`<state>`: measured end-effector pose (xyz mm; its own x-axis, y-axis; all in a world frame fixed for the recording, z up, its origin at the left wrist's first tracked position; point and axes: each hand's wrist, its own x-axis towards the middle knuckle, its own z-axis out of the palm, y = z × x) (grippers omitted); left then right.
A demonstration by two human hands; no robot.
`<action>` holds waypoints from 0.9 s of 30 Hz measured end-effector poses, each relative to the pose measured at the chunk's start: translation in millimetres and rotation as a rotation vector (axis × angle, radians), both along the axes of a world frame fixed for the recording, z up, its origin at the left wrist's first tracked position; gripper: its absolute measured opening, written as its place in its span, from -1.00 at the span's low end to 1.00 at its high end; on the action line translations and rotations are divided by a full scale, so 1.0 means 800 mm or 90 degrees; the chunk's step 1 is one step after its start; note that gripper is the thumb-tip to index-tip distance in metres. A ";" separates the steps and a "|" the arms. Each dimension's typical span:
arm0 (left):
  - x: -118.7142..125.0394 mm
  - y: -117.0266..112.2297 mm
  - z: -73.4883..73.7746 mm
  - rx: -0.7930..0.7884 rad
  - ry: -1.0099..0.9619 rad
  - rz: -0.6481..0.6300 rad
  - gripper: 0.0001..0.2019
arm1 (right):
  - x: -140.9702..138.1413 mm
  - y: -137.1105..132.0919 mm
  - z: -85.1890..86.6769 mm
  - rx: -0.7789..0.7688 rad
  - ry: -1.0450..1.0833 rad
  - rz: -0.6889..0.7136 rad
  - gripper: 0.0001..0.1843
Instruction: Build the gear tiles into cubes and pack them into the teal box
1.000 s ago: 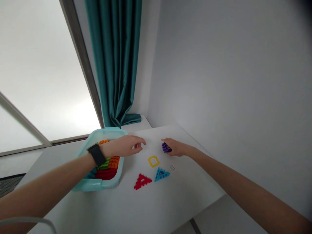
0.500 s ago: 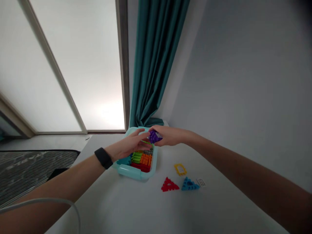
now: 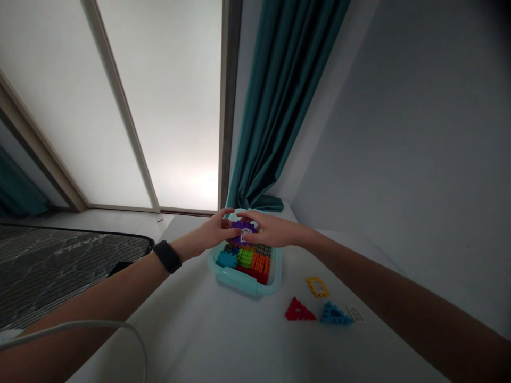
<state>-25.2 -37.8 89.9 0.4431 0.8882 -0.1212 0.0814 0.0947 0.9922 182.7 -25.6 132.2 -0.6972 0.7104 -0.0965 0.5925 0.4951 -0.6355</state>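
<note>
A purple toy building block (image 3: 242, 230) with a small white piece (image 3: 244, 236) on its face sits over the near-side of the tub, pinched between my left hand (image 3: 211, 230) and my right hand (image 3: 269, 230). Below them is a pale turquoise plastic tub (image 3: 243, 281), packed with blue, green, orange and red blocks. On the table to the right lie a yellow square frame piece (image 3: 317, 286), a red triangular piece (image 3: 298, 310), a blue triangular piece (image 3: 334, 314) and a small white grid piece (image 3: 356, 314). My left wrist wears a black watch band (image 3: 167, 256).
The white table (image 3: 191, 340) runs back to a white wall (image 3: 399, 133) on the right and a teal curtain (image 3: 279, 106) behind the tub. A dark mat (image 3: 59, 266) lies low at left, and a white cable (image 3: 80, 325) crosses my left forearm.
My fingers have closed in around the purple block from both sides above the tub. The view has turned left, so the tub and flat pieces sit further right.
</note>
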 end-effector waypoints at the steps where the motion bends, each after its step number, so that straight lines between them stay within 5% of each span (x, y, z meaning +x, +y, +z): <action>1: -0.002 0.002 -0.002 0.028 0.019 -0.021 -0.32 | 0.003 0.001 0.001 -0.056 0.004 -0.007 -0.39; 6: -0.001 0.013 -0.015 0.232 0.141 -0.080 -0.32 | 0.013 0.011 -0.012 -0.262 0.054 -0.035 -0.52; 13: -0.021 0.029 -0.038 0.497 0.361 0.031 -0.62 | 0.012 0.029 -0.053 -0.325 0.068 -0.188 -0.63; 20: -0.032 0.030 -0.071 0.476 0.406 0.063 -0.56 | -0.014 0.032 -0.072 -0.385 0.075 -0.245 -0.58; 27: -0.032 0.031 -0.076 0.464 0.375 0.025 -0.56 | -0.001 0.034 -0.056 -0.408 0.013 -0.207 -0.52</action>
<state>-50.6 -13.0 29.2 0.4553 0.8463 0.2765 0.5998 -0.5211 0.6072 181.5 1.9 87.7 -0.4658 0.6910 -0.5527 0.6310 -0.1785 -0.7550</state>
